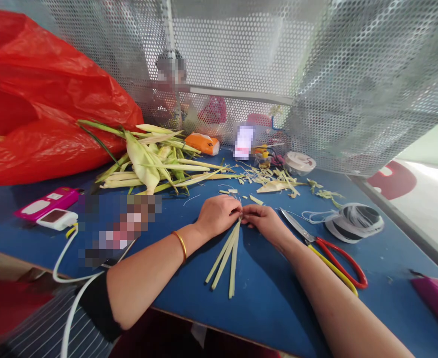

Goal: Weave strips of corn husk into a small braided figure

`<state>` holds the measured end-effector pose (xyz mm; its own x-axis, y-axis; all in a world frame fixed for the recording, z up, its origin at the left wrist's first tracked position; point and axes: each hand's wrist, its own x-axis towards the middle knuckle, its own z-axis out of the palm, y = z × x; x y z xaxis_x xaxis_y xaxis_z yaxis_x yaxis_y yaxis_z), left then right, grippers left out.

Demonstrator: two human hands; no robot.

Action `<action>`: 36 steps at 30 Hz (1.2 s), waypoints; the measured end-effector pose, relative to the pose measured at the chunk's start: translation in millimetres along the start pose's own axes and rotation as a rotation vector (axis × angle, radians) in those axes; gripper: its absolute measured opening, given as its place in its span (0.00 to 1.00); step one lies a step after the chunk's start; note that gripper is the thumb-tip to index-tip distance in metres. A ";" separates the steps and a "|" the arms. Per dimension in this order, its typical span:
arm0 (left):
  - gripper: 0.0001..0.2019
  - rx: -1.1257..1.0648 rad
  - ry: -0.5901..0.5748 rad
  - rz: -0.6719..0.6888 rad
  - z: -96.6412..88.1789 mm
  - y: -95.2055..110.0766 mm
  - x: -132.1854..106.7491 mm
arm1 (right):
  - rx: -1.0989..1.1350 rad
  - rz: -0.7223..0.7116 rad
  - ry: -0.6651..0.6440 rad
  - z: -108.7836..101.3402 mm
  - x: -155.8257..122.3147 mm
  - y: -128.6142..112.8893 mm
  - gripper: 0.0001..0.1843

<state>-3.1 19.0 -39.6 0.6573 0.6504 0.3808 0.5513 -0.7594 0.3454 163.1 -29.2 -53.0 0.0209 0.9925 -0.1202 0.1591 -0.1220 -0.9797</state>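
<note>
At the middle of the blue table, my left hand (219,215) pinches the upper end of a small bundle of pale green corn husk strips (226,258). My right hand (261,219) meets it there, its thumb and fingers closed at the same end. The strips fan out toward me, their loose ends on the table. What exactly lies between the fingertips is hidden. Scissors (315,243) with one red and one yellow handle lie beside my right forearm. Past them sits a spool of white thread (355,222), its loose end trailing toward the scissors.
Corn husks (147,161) are heaped at the back left beside a red plastic bag (47,99). Husk scraps (274,181), an orange tissue pack (202,144) and a lit phone (244,142) stand along the back. A white cable (60,258) runs past my left arm.
</note>
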 end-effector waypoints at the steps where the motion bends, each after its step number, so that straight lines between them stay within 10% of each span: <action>1: 0.05 0.002 0.006 0.005 0.2 -0.1 0.0 | 0.014 0.015 0.001 -0.1 -0.1 -0.8 0.08; 20: 0.07 -0.159 -0.088 -0.140 -7.3 -5.6 5.4 | -0.098 -0.022 0.015 -8.0 -0.5 -2.1 0.12; 29: 0.10 0.071 -0.127 -0.288 -6.5 -14.9 5.6 | -0.438 0.018 -0.194 -31.6 -9.7 -14.8 0.04; 36: 0.11 0.088 -0.173 -0.334 -4.8 -10.2 4.7 | -0.180 -0.116 -0.047 -15.0 -11.2 -20.9 0.10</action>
<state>-8.1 29.9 -37.2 0.5069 0.8553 0.1070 0.7868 -0.5099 0.3477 174.3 -37.8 -28.7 -0.0529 0.9984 -0.0196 0.3319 -0.0010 -0.9433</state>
